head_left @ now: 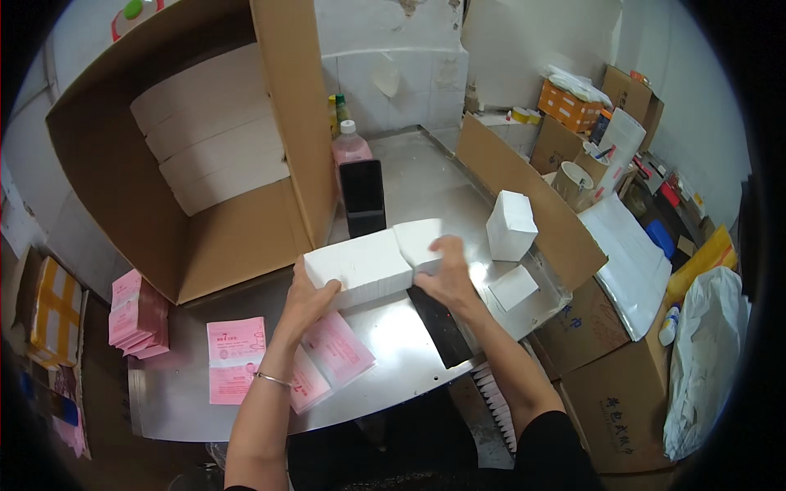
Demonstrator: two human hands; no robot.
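A long stack of folded white paper napkins (360,260) is held over the metal table between my hands. My left hand (307,301) grips its left end, with the thumb on the near side. Closed round the right end, my right hand (446,274) holds a smaller section of white napkins (417,239), which sits at a slight angle with a visible split from the longer part. Below my left hand lie pink printed packets (337,348) on the table. Another pink packet (236,360) lies flat to the left.
A large open cardboard box (246,270) with white stacks stands at the left. Behind my hands are a phone (363,196) and a bottle (350,146). A white block of napkins (512,225) stands at right, near a cardboard flap (524,192). Pink packets (135,315) are piled at left.
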